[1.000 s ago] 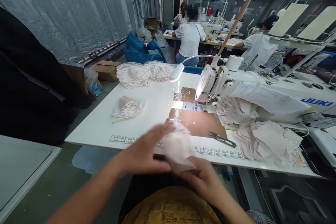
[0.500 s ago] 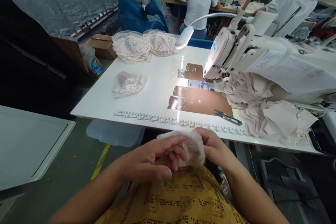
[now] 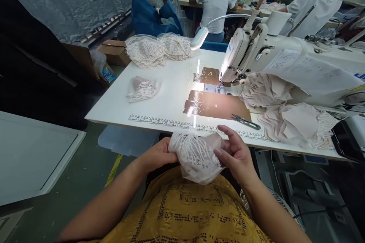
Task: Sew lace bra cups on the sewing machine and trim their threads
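Over my lap, just off the table's front edge, hangs a white lace fabric piece (image 3: pixel 196 155), rounded like a cup, with sheer mesh along its lower part. My left hand (image 3: pixel 161 155) pinches its left edge, thumb on top. At its right side, my right hand (image 3: pixel 236 155) grips the cloth with the thumb in front; the index finger points up and away from it. The fingers behind the fabric are partly hidden. A similar small lace and mesh piece (image 3: pixel 143 89) lies on the table to the left.
A sewing machine (image 3: pixel 256 53) stands at the right, with beige fabric pieces (image 3: pixel 296 121) heaped beside it. Thread snips (image 3: pixel 245 122) lie near the printed ruler (image 3: pixel 171 123). Lace cups (image 3: pixel 159 49) are stacked at the back of the white table (image 3: pixel 168 102). Two people sit beyond.
My left hand, formerly loose with curled fingers before the cloth, now holds its left edge. The lace piece is spread wider with its patterned face showing. My right index finger has lifted.
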`<action>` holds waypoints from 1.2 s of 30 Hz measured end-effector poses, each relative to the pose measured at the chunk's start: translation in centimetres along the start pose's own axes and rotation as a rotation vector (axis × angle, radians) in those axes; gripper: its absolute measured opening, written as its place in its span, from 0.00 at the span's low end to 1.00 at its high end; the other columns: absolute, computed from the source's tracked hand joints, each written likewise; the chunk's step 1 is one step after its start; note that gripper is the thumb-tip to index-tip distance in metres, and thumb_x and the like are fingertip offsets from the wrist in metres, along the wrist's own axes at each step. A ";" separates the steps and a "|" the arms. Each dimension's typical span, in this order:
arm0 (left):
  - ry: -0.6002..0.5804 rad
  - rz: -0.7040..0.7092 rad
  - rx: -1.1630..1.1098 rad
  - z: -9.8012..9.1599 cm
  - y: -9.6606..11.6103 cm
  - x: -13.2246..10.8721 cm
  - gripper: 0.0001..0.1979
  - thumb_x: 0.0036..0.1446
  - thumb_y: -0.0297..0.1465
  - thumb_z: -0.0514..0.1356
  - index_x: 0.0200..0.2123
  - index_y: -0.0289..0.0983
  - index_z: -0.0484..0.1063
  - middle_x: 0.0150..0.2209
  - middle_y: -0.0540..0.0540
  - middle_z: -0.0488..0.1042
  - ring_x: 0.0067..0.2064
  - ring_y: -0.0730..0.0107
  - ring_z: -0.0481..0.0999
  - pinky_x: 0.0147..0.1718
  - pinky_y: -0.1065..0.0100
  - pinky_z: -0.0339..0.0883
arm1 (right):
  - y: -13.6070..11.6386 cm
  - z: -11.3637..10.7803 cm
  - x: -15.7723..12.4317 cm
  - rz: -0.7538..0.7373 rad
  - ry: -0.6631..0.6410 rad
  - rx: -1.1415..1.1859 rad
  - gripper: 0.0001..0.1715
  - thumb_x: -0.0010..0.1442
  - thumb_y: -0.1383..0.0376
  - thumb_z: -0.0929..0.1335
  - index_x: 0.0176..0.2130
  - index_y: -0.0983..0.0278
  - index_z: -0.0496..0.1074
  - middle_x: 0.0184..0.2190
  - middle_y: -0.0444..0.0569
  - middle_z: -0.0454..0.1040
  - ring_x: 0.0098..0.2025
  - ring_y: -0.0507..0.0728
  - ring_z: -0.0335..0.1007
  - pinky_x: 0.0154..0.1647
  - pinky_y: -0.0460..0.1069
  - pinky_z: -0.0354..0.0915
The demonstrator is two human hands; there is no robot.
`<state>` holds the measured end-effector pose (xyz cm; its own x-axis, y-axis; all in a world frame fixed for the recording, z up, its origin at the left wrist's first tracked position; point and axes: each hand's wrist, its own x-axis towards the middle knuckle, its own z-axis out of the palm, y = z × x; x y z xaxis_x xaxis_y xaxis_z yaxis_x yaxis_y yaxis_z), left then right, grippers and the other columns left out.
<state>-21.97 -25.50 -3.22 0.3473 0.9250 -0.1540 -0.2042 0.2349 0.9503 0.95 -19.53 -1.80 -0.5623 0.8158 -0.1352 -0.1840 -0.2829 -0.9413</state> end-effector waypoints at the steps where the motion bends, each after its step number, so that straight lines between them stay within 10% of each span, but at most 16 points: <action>1: 0.017 0.016 -0.030 0.3 -0.3 -0.1 0.12 0.51 0.33 0.66 0.38 0.34 0.78 0.36 0.41 0.79 0.39 0.57 0.77 0.43 0.59 0.71 | 0.2 0.0 0.1 -0.022 0.028 -0.039 0.28 0.55 0.58 0.73 0.53 0.55 0.63 0.25 0.39 0.69 0.24 0.50 0.62 0.26 0.44 0.60; 5: 0.101 0.074 -0.066 1.7 -0.7 -0.2 0.15 0.55 0.36 0.64 0.43 0.33 0.75 0.37 0.40 0.78 0.39 0.59 0.77 0.40 0.61 0.71 | 0.7 -0.2 1.2 -0.050 0.000 -0.204 0.15 0.56 0.53 0.71 0.36 0.61 0.70 0.22 0.39 0.64 0.23 0.49 0.55 0.25 0.45 0.55; 10: 0.177 0.139 0.088 2.3 1.0 0.1 0.09 0.57 0.34 0.63 0.39 0.35 0.76 0.36 0.43 0.76 0.37 0.62 0.75 0.35 0.66 0.70 | 0.3 -1.4 2.4 0.042 -0.120 -0.210 0.24 0.61 0.45 0.64 0.37 0.62 0.73 0.24 0.42 0.63 0.25 0.51 0.56 0.25 0.45 0.54; 19: 0.160 0.247 0.385 1.0 3.3 2.2 0.05 0.57 0.30 0.62 0.33 0.35 0.78 0.35 0.43 0.72 0.35 0.65 0.73 0.34 0.69 0.67 | -1.7 -2.5 3.9 -0.055 -0.328 -0.215 0.15 0.55 0.60 0.72 0.25 0.62 0.64 0.30 0.45 0.66 0.33 0.53 0.60 0.33 0.47 0.59; 27: 0.153 0.206 0.328 0.4 5.0 4.3 0.06 0.53 0.29 0.65 0.35 0.34 0.77 0.33 0.46 0.72 0.32 0.68 0.73 0.30 0.72 0.67 | -1.8 -2.9 5.4 0.097 -0.307 0.104 0.19 0.48 0.61 0.77 0.40 0.61 0.72 0.34 0.43 0.71 0.35 0.52 0.66 0.36 0.45 0.63; 36: 0.400 0.021 -0.608 0.2 3.5 5.2 0.16 0.53 0.40 0.66 0.41 0.36 0.76 0.37 0.45 0.77 0.38 0.66 0.77 0.38 0.69 0.73 | -1.8 -3.4 5.5 -0.021 0.016 0.099 0.10 0.48 0.59 0.76 0.26 0.63 0.78 0.24 0.43 0.74 0.26 0.52 0.67 0.29 0.47 0.66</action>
<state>-20.71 -19.92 -0.67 0.0000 0.9421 -0.3353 -0.7198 0.2328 0.6540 0.88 -12.81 -1.91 -0.5452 0.8295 -0.1216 -0.2743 -0.3135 -0.9091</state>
